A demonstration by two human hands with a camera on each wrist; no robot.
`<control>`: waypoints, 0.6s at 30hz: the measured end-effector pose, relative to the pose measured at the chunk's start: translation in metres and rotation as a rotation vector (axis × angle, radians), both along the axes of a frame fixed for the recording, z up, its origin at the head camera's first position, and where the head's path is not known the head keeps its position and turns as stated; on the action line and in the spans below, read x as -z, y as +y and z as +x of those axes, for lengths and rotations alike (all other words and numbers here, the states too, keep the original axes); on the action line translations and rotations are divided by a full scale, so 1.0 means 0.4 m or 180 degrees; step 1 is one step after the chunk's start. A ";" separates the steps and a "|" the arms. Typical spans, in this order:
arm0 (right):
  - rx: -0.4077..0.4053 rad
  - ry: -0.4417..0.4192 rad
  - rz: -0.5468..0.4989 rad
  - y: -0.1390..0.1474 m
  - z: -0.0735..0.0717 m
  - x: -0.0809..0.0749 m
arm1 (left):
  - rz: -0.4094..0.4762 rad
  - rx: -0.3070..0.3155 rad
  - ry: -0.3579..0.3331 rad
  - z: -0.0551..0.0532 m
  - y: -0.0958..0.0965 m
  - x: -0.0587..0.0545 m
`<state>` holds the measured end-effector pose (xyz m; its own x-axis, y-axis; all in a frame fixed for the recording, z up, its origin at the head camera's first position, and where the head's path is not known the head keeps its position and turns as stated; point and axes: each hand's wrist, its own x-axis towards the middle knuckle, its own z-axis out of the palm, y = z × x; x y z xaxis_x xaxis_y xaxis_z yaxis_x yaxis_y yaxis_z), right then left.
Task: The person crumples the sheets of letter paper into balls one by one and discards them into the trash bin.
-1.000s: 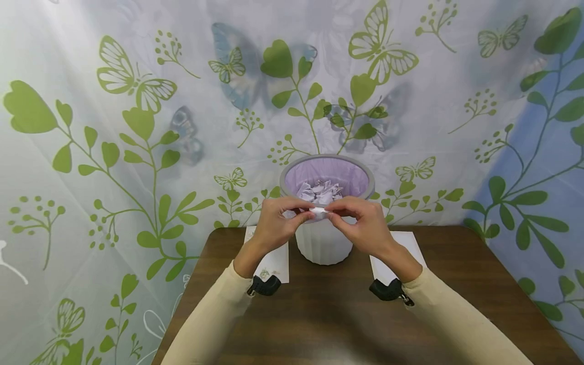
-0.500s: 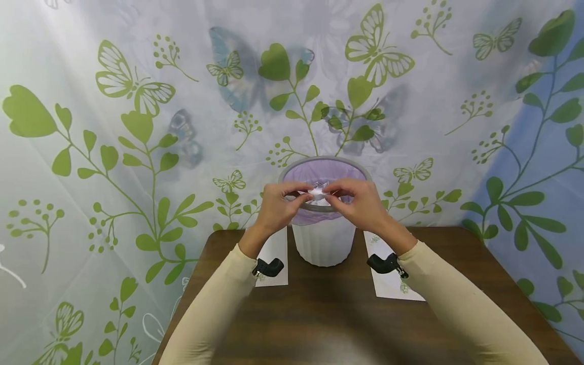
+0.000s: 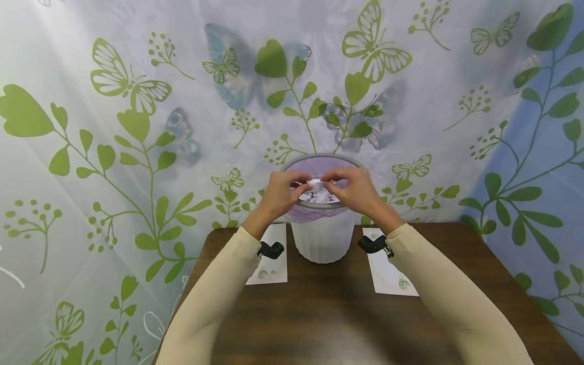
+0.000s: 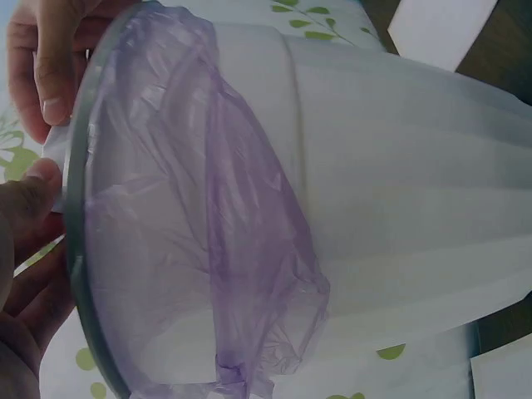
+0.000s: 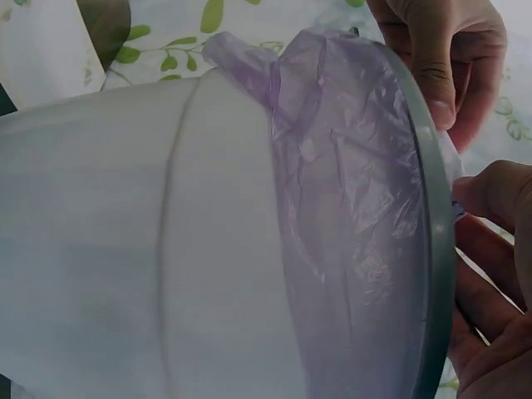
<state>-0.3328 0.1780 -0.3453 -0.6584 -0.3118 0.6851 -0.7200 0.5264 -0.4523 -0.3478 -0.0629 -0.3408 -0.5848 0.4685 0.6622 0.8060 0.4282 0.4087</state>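
Note:
A small folded piece of white paper (image 3: 315,183) is pinched between my two hands over the mouth of a white wastebasket (image 3: 324,243). My left hand (image 3: 284,191) grips its left end with thumb and fingers. At the other end, thumb and fingers of my right hand (image 3: 358,190) pinch it. Crumpled white papers (image 3: 323,196) lie inside the basket, partly hidden by the hands. Both wrist views show the paper (image 4: 56,148) just past the grey rim (image 5: 434,183), mostly covered by fingers. A thin purple bag (image 4: 183,216) lines the basket and folds over its outside.
The basket stands at the back of a brown wooden table (image 3: 319,314). Flat printed sheets lie on either side, a left sheet (image 3: 275,258) and a right sheet (image 3: 388,276). Behind hangs a curtain (image 3: 191,81) with green leaves and butterflies.
Both hands have moved up and forward with the paper, from before the basket's front rim to over its opening. They hold the paper throughout.

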 end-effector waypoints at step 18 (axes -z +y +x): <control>0.0263 -0.0089 0.0337 -0.002 -0.031 0.015 | -0.0494 -0.0426 -0.0082 -0.041 0.018 0.014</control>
<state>-0.3451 0.1771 -0.3513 -0.7032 -0.3254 0.6321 -0.6601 0.6292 -0.4104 -0.3640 -0.0556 -0.3463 -0.6644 0.4809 0.5721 0.7278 0.5901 0.3493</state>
